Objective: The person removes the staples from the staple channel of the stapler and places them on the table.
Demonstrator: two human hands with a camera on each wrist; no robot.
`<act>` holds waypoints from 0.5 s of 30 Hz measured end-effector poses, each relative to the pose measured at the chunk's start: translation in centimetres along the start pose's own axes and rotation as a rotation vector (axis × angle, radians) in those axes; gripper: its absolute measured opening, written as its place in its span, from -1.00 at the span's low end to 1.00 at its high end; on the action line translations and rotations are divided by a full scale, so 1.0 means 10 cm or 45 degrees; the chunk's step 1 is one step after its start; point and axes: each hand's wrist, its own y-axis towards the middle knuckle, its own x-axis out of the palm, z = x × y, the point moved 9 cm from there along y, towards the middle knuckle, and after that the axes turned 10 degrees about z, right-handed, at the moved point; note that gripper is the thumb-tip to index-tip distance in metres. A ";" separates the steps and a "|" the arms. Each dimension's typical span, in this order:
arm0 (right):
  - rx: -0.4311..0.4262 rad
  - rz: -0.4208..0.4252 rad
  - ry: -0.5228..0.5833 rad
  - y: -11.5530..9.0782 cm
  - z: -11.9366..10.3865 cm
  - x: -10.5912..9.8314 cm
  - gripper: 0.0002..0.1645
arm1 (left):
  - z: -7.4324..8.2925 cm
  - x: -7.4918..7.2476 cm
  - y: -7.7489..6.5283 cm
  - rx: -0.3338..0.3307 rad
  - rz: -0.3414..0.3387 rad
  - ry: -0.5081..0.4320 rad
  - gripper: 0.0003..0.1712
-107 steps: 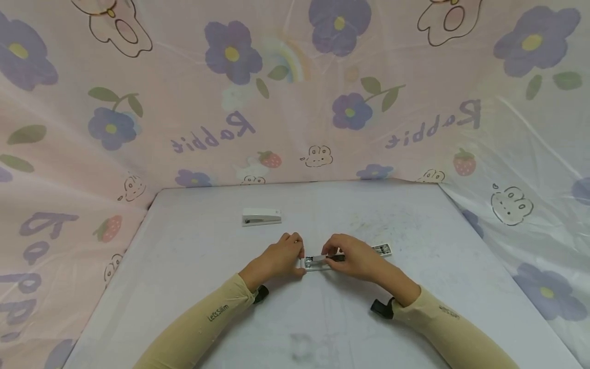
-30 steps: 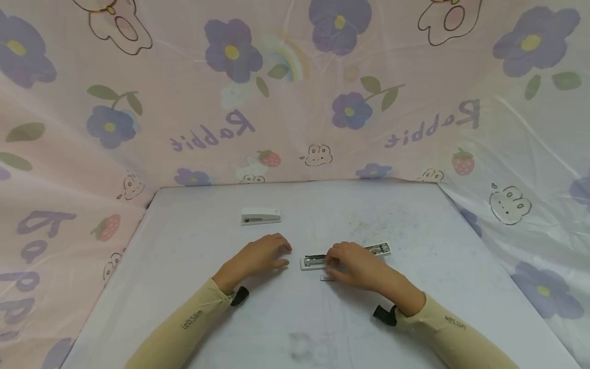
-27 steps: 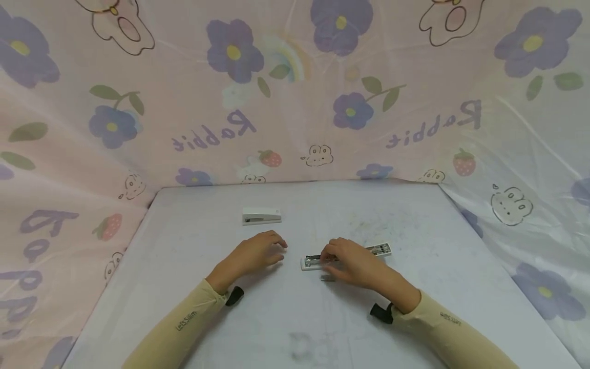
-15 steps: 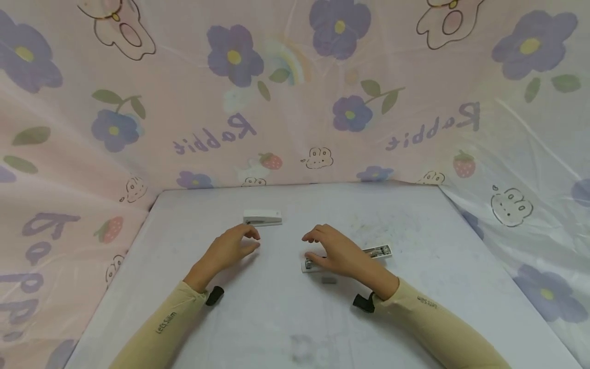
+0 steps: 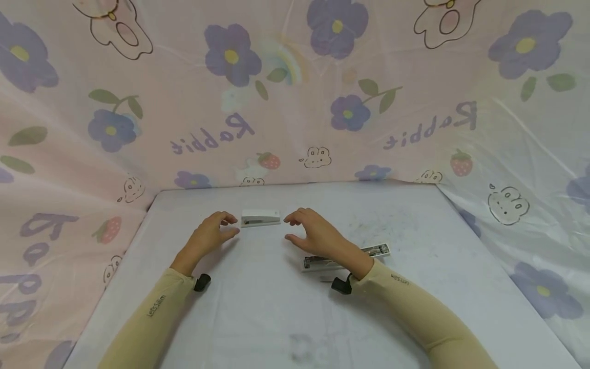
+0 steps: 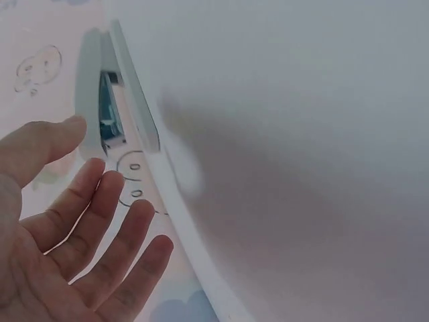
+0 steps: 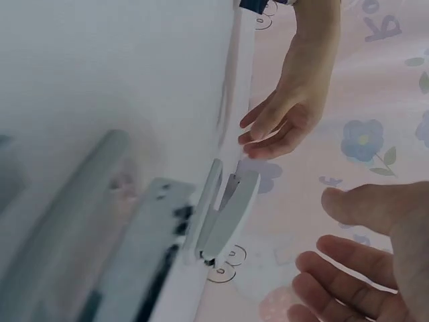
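A white stapler [image 5: 260,217] sits closed on the table between my two hands. To its left is my left hand [image 5: 207,236], its fingers spread and holding nothing. In the left wrist view the stapler [image 6: 88,100] lies just past the thumb and fingertips, apart from them. My right hand [image 5: 318,233] hovers at the stapler's right end with relaxed fingers, not touching it. Under the right wrist lies a second white stapler [image 5: 380,250] folded wide open, its middle partly hidden by the forearm. A thin strip of staples [image 5: 326,280], mostly covered by the wrist camera, lies in front of it.
The white tabletop [image 5: 258,318] carries faint smudges. A flowered curtain [image 5: 286,102] hangs along the back edge and both sides. Each wrist wears a black camera [image 5: 202,282].
My right hand has let go of the small staple strip and left the opened stapler, moving left and away from me. My left hand has moved left, off the opened stapler, to beside the closed one.
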 end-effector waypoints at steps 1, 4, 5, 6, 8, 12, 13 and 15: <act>0.001 -0.003 0.003 0.04 -0.01 0.01 -0.54 | -0.02 0.01 0.03 -0.003 -0.007 -0.001 -0.54; 0.018 -0.021 0.024 0.16 -0.02 0.05 -0.51 | -0.06 0.03 0.11 0.005 -0.028 0.010 -0.48; 0.023 -0.025 0.029 0.20 -0.02 0.06 -0.51 | -0.08 0.04 0.13 0.008 -0.034 0.011 -0.47; 0.031 -0.028 0.036 0.24 -0.01 0.09 -0.50 | -0.08 0.05 0.16 0.013 -0.042 0.008 -0.45; 0.041 -0.025 0.054 0.32 0.00 0.13 -0.50 | -0.09 0.07 0.20 0.028 -0.056 0.003 -0.42; 0.071 -0.025 0.055 0.47 0.04 0.25 -0.49 | -0.09 0.12 0.30 0.059 -0.097 -0.021 -0.36; 0.078 -0.031 0.059 0.50 0.04 0.29 -0.49 | -0.09 0.13 0.32 0.063 -0.110 -0.022 -0.35; 0.093 -0.049 0.066 0.56 0.05 0.36 -0.48 | -0.10 0.16 0.36 0.057 -0.137 -0.021 -0.33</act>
